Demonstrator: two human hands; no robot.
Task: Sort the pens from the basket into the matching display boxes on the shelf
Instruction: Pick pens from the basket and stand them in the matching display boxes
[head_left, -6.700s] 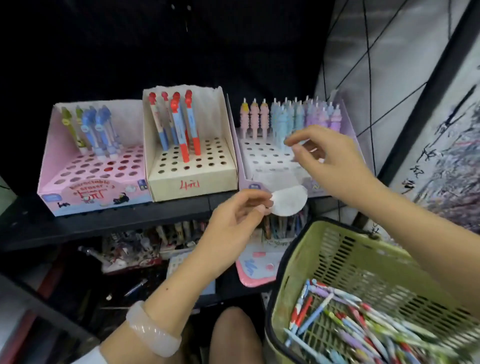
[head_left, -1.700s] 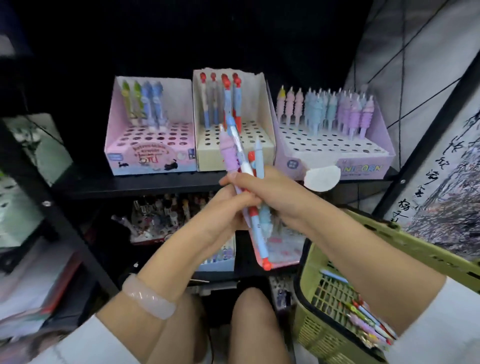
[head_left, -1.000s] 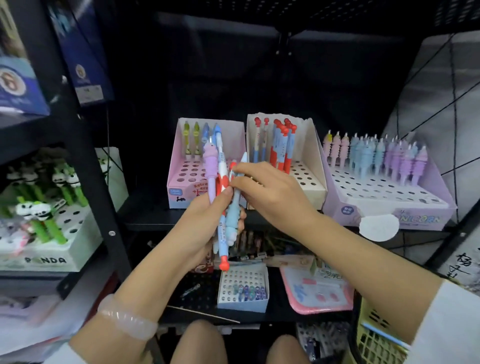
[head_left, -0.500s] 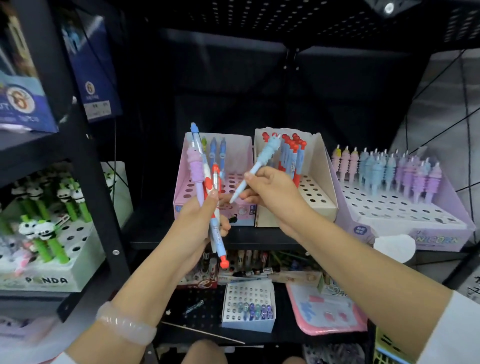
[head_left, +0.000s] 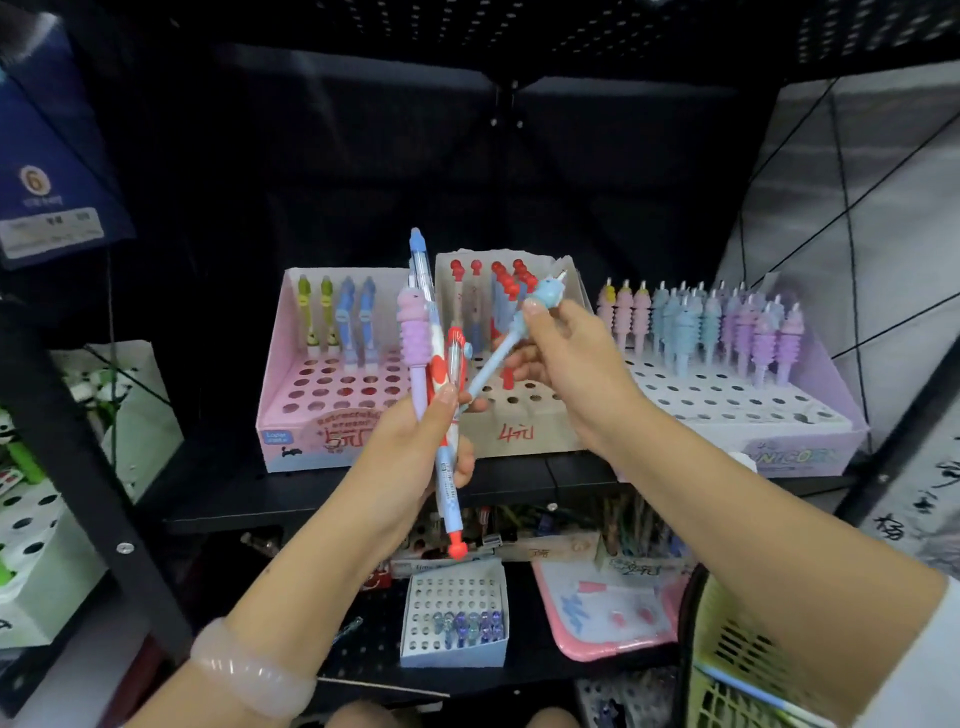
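Observation:
My left hand (head_left: 415, 447) grips a bundle of pens (head_left: 434, 364) upright in front of the shelf: a purple ridged pen, a blue-capped pen and a red-ended pen. My right hand (head_left: 566, 358) pinches a light blue unicorn pen (head_left: 519, 332), held slanted in front of the beige box (head_left: 519, 431). The pink box (head_left: 332, 395) stands to the left with a few green and blue pens. The lilac unicorn box (head_left: 727, 405) on the right holds several pastel ridged pens. A corner of the green basket (head_left: 727, 670) shows at the bottom right.
A black metal shelf (head_left: 311, 499) carries the three boxes. A black upright post (head_left: 67, 415) stands at the left, with a white panda pen box (head_left: 31, 530) beyond it. Below are a small white holed box (head_left: 452, 613) and a pink tray (head_left: 602, 618).
My right hand has drawn the light blue unicorn pen away from the bundle and moved it right. My left hand keeps the other pens upright. The view has shifted a little.

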